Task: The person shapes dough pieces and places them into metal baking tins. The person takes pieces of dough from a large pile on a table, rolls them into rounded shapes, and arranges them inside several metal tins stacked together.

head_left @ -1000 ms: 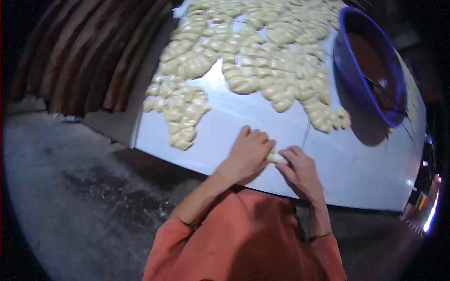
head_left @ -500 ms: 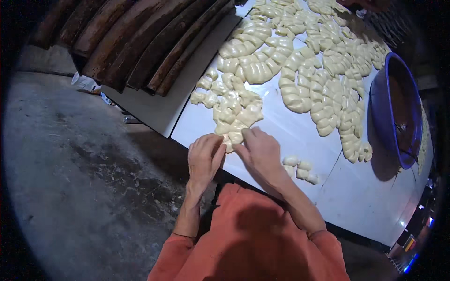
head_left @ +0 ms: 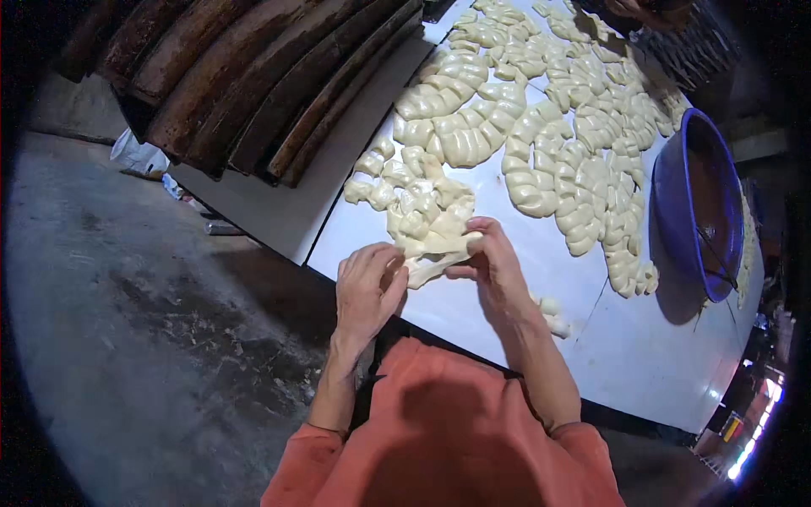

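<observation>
Pale, glossy dough [head_left: 431,215] lies in a stretched, lumpy heap near the front edge of the white table [head_left: 524,253]. My left hand [head_left: 368,283] is closed on the heap's near left edge, thumb toward the dough. My right hand [head_left: 494,258] pinches the right side of the same dough and lifts a thin flap, so a gap shows beneath it. Several small dough pieces [head_left: 553,319] sit just right of my right wrist, partly hidden by it. Behind, rows of cut dough pieces [head_left: 583,160] cover much of the table.
A deep purple basin [head_left: 683,220] with brown contents and a thin dark stick stands at the right. Long curved brown trays [head_left: 245,76] are stacked at the upper left. Grey concrete floor [head_left: 127,338] lies to the left. White crumpled wrapping [head_left: 139,156] lies below the trays.
My right hand has moved right and up, pulling the dough into a raised, stretched flap. My left hand stays nearly in place at the near edge. The view has shifted slightly.
</observation>
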Demonstrator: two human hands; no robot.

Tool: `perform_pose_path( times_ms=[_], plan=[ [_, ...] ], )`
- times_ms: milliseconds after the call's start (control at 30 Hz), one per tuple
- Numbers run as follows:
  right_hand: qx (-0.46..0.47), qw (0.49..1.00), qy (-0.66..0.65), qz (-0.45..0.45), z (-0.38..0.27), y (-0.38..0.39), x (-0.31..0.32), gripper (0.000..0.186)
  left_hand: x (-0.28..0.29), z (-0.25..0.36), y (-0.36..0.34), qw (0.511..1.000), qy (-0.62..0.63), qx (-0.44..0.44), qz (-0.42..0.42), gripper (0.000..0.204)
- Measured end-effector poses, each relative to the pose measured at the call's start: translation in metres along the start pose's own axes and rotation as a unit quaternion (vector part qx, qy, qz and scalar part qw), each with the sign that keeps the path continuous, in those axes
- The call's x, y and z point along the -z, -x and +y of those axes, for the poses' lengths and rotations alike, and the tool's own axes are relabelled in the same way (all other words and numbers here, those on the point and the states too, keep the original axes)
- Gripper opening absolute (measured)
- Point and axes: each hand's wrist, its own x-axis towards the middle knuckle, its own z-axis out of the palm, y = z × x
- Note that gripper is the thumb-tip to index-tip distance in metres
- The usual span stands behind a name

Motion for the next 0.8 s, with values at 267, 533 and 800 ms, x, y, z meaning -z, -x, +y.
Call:
perform_pose_path(
  times_ms=[267, 533, 800],
  plan=[
    [0.012, 0.990, 0.143, -0.004, -0.008, 0.004, 0.007, 0.026, 0.002, 0.011, -0.031, 0.993, 0.035, -0.082, -0.083, 0.056],
    [-0.021, 0.987, 0.161, 0.005, -0.013, 0.006, 0.010, 0.018, -0.015, 0.010, -0.029, 0.987, -0.002, -0.108, -0.118, 0.072],
    [0.124, 0.929, 0.349, -0.004, -0.009, 0.010, 0.016, 0.021, -0.034, 0.025, -0.036, 0.979, -0.066, -0.170, -0.093, 0.043]
  ],
)
